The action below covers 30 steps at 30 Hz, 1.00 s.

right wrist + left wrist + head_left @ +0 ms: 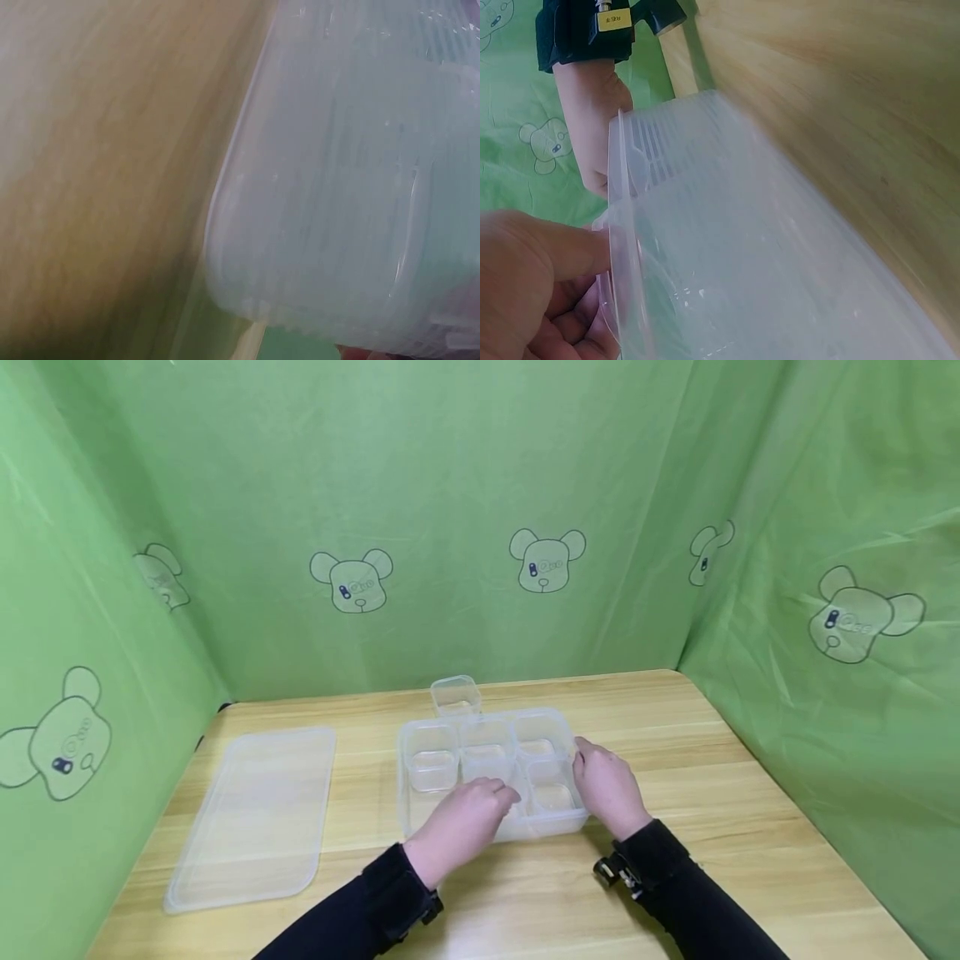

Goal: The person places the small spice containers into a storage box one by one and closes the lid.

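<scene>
A large clear plastic box (498, 831) stands on the table, with several small clear containers (552, 797) inside. At the front middle of the box my left hand (461, 822) reaches over the near wall. The left wrist view shows its thumb (577, 251) and curled fingers pinching the edge of a small clear container (606, 304) just inside the box wall. My right hand (609, 787) holds the box's right rim, its fingertips partly hidden. In the right wrist view the box's cloudy side (322, 187) fills much of the frame.
Another small clear container (456, 695) stands behind the box. A flat translucent lid (258, 818) lies on the wooden table (720, 827) at the left. Green fabric (450, 460) with printed bear heads hangs at the back and both sides.
</scene>
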Each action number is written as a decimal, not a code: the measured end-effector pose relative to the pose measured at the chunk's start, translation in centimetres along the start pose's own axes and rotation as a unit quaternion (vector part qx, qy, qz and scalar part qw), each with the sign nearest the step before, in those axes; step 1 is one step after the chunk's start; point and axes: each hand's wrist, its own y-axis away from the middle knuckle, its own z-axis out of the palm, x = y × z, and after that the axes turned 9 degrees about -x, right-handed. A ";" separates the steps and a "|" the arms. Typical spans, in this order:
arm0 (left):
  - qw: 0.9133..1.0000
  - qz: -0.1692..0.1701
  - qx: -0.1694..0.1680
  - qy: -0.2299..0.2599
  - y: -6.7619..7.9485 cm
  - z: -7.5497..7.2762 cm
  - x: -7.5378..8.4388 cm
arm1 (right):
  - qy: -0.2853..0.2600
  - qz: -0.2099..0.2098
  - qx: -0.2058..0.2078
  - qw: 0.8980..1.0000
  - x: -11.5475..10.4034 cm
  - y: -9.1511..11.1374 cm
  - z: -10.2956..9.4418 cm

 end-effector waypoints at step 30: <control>0.984 -0.005 -0.049 0.173 -0.9 0.5 -0.3 | -0.001 -0.011 0.008 1.000 0.3 -0.1 0.0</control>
